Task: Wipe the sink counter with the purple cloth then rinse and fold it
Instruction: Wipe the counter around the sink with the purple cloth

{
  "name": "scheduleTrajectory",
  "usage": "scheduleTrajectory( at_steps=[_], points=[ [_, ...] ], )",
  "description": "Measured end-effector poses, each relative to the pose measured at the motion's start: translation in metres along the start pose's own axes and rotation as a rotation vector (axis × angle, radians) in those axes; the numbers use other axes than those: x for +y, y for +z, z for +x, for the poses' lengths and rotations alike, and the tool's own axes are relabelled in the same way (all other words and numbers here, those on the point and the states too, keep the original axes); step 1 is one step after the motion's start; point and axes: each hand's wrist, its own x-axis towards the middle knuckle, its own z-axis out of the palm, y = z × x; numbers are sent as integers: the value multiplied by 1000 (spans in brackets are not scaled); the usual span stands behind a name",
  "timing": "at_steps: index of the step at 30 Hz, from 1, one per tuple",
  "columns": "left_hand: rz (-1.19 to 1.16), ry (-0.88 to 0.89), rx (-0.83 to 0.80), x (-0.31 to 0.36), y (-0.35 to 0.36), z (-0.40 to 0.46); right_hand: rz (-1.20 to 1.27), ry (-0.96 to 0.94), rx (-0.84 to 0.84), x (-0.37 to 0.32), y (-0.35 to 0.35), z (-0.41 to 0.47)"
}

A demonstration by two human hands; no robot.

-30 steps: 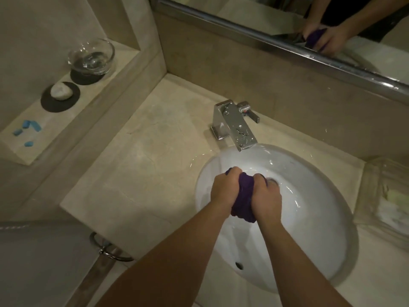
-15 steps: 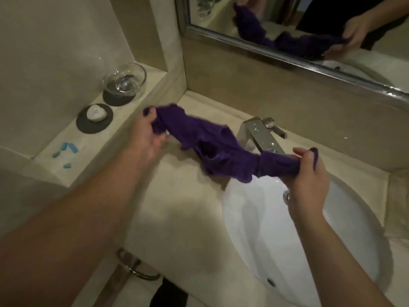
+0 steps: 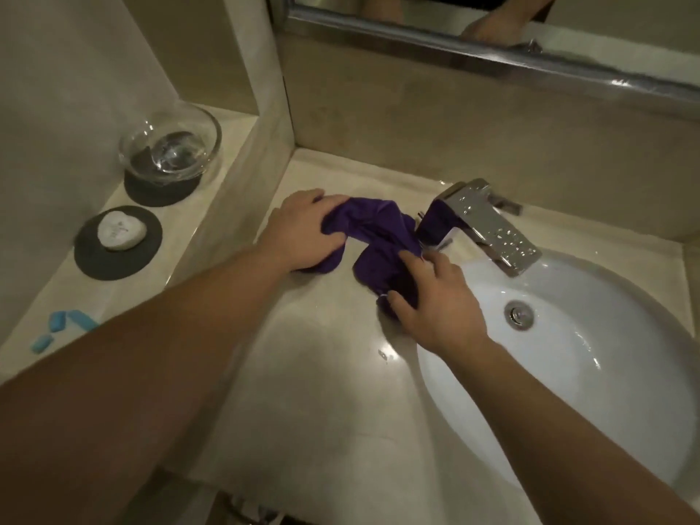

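Observation:
The purple cloth (image 3: 373,236) lies bunched on the beige sink counter (image 3: 322,373), left of the chrome faucet (image 3: 488,225). My left hand (image 3: 303,229) grips its left end, pressing it down near the back corner. My right hand (image 3: 435,301) holds its right end at the rim of the white sink basin (image 3: 606,392). The middle of the cloth is twisted between the two hands. Part of the cloth is hidden under my palms.
A raised ledge on the left holds a glass bowl (image 3: 170,149) on a dark coaster, a white soap (image 3: 121,231) on another coaster, and small blue pieces (image 3: 60,329). A mirror frame (image 3: 492,51) runs along the back wall. The drain (image 3: 519,314) sits mid-basin.
A second ago both hands wrung the cloth over the basin. Then they stretched it out in the air. Now the cloth has come down onto the counter left of the faucet.

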Motion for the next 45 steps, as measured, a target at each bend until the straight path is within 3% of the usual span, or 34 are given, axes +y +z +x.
scheduleTrajectory(
  at_steps=[3,7,11,19,31,36,43,45],
  points=[
    [213,5,-217,-23,21,17,-188,-40,3,6,18,31],
    [348,201,-110,-50,30,5,-277,-293,93,12,35,50],
    [435,312,-78,-73,33,-23,-114,-338,-9,19,49,50],
    [495,188,-140,-68,31,-86,-11,-350,-59,16,57,-1],
    [242,49,-140,-85,69,-237,21,-423,-72,-8,101,-124],
    [135,7,-41,-72,91,-278,29,-380,-64,-21,117,-174],
    [97,-3,71,-31,123,-316,110,-352,78,-51,152,-219],
    [-34,-34,120,-23,130,-325,155,-341,93,-58,159,-227]
  ],
)
